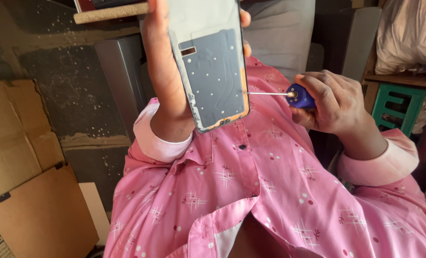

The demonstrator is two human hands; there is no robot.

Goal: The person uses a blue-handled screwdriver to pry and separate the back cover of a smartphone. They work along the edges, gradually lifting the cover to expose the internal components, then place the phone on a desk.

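Head view shows the left hand (167,71) gripping a phone frame (213,62) upright in front of a pink patterned shirt (251,191), fingers curled round its edges. Right hand (335,102) is closed round a blue-handled screwdriver (296,96), whose thin metal tip touches the frame's right edge. Cardboard sheets (26,181) lie on the floor at left, and a green plastic stool (397,107) stands at right

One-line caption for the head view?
Left hand holds a phone frame upright; right hand presses a blue screwdriver against its edge.
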